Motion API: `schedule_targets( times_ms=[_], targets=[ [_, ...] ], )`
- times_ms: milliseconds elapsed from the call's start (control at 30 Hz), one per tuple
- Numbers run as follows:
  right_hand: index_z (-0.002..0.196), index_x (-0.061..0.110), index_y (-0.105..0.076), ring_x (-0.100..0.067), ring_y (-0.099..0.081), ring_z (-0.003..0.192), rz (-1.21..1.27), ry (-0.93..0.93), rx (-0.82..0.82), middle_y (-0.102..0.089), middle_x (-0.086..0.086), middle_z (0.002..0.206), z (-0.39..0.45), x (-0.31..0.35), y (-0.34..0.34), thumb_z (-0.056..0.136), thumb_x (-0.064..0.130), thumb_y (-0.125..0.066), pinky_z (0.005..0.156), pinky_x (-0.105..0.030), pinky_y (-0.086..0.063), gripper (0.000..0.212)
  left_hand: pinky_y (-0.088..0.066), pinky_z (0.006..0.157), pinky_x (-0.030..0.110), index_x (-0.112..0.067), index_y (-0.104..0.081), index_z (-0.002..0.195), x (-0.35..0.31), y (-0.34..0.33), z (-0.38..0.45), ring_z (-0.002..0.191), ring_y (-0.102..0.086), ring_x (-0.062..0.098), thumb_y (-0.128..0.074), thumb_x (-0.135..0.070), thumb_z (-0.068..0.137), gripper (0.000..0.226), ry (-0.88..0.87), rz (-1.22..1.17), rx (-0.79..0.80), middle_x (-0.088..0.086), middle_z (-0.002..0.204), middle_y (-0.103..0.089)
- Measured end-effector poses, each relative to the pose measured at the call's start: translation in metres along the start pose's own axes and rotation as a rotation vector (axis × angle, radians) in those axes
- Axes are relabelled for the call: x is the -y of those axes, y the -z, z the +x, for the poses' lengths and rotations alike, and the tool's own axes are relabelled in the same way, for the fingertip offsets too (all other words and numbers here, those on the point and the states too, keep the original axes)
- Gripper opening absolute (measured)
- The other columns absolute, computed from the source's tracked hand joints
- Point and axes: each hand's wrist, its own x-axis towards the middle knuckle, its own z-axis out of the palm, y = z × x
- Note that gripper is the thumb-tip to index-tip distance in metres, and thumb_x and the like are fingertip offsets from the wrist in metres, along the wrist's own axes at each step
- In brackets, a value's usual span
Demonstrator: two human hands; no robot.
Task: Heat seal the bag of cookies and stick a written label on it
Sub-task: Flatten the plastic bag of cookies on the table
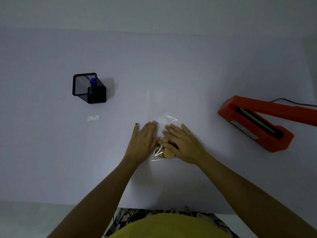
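1. My left hand [142, 143] lies flat, palm down, on the white table surface [51, 152], its fingers straight and close together, the thumb spread to the left. Its fingertips and inner edge touch the left side of the clear plastic bag of pale cookies [163, 149].
2. My right hand [181, 143] rests on top of the same bag, palm down, fingers straight and slightly fanned. It presses on the cookies; it does not curl round them.
3. The bag lies flat on the table, directly in front of my body. The cookies are gathered at the near end, between and beneath my two hands. The empty transparent part of the bag extends away from me, beyond my fingertips. Its far edge is faint against the table and cannot be traced exactly.
4. The orange heat sealer with a dark sealing bar [257, 122] sits to the right of the bag, well apart from it. A black cord [291, 102] runs from its far side to the right frame edge.
5. The black wire-mesh pen holder [89, 88] stands to the far left of the bag. A blue-capped pen [92, 82] stands inside it.
6. The small white rectangular label [93, 118] lies flat to the left of the bag, nearer to me than the pen holder.
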Motion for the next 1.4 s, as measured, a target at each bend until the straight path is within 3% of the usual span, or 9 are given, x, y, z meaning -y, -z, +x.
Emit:
schedule_targets(
  times_ms=[133,300,400,533,767,1067,1233,1400],
  targets=[
    [0.146,0.015,-0.037,-0.011,-0.021,0.146,0.116,-0.061,0.012,-0.034,-0.002,0.154,-0.002,-0.001,-0.001,0.094,0.064,-0.02,0.122,-0.041,-0.009,0.074,-0.021,0.114,0.052,-0.005,-0.037,0.142,-0.006,-0.002,0.003,0.136,-0.04,0.026,-0.034,-0.037,0.098,0.055,-0.004,0.017,-0.035,0.012,0.144,-0.046],
    [0.141,0.011,-0.042,-0.01,-0.021,0.145,0.219,-0.102,-0.017,-0.038,-0.002,0.152,0.0,0.004,-0.005,0.093,0.058,-0.04,0.122,-0.039,-0.007,0.067,-0.028,0.114,0.044,-0.002,-0.052,0.131,-0.008,-0.009,-0.001,0.129,-0.049,0.025,-0.041,-0.024,0.095,0.043,-0.168,-0.012,-0.137,0.013,0.137,-0.054],
    [0.138,0.013,-0.047,-0.01,-0.018,0.146,0.154,-0.055,-0.024,-0.036,-0.001,0.154,-0.004,-0.002,-0.006,0.094,0.06,-0.034,0.121,-0.044,-0.007,0.065,-0.022,0.116,0.044,-0.005,-0.051,0.134,-0.003,-0.014,-0.005,0.133,-0.045,0.023,-0.027,-0.029,0.103,0.046,-0.183,0.014,-0.068,0.012,0.141,-0.051],
    [0.147,0.02,-0.035,-0.013,-0.014,0.148,0.029,0.004,0.012,-0.027,0.002,0.156,-0.016,-0.02,-0.004,0.096,0.06,-0.026,0.12,-0.05,-0.008,0.065,-0.015,0.116,0.047,-0.01,-0.038,0.143,0.006,-0.015,-0.009,0.141,-0.031,0.02,-0.014,-0.037,0.103,0.054,-0.189,0.053,0.035,0.007,0.15,-0.037],
    [0.139,0.009,-0.049,-0.022,-0.022,0.146,0.019,-0.012,-0.091,-0.045,-0.004,0.147,-0.014,-0.018,0.002,0.096,0.06,-0.029,0.118,-0.057,-0.012,0.069,-0.009,0.118,0.046,-0.013,-0.028,0.148,0.007,-0.014,-0.01,0.145,-0.02,0.017,-0.014,-0.037,0.102,0.054,-0.182,0.03,0.075,0.004,0.155,-0.027],
    [0.147,0.025,-0.034,-0.021,-0.008,0.149,-0.047,-0.002,0.032,-0.031,0.007,0.154,-0.016,-0.032,0.002,0.096,0.06,-0.024,0.117,-0.059,-0.006,0.063,-0.007,0.119,0.043,-0.014,-0.03,0.148,0.009,-0.013,-0.008,0.145,-0.02,0.015,-0.014,-0.042,0.101,0.057,-0.181,-0.017,0.091,0.003,0.155,-0.027],
    [0.147,0.021,-0.036,-0.02,-0.008,0.149,-0.025,-0.046,0.003,-0.033,0.005,0.154,-0.024,-0.031,0.001,0.095,0.058,-0.03,0.118,-0.056,-0.002,0.064,-0.01,0.119,0.036,-0.009,-0.047,0.137,0.01,-0.015,-0.01,0.139,-0.035,0.022,-0.026,-0.048,0.1,0.058,-0.109,-0.116,0.028,0.01,0.148,-0.042],
    [0.147,0.017,-0.034,-0.022,-0.011,0.149,0.016,-0.082,-0.009,-0.033,0.002,0.154,-0.023,-0.022,-0.003,0.096,0.059,-0.024,0.118,-0.058,-0.004,0.067,-0.013,0.118,0.045,-0.01,-0.041,0.142,0.01,-0.018,-0.014,0.142,-0.028,0.025,-0.017,-0.045,0.102,0.058,-0.15,-0.094,-0.003,0.012,0.15,-0.037]
  ],
)
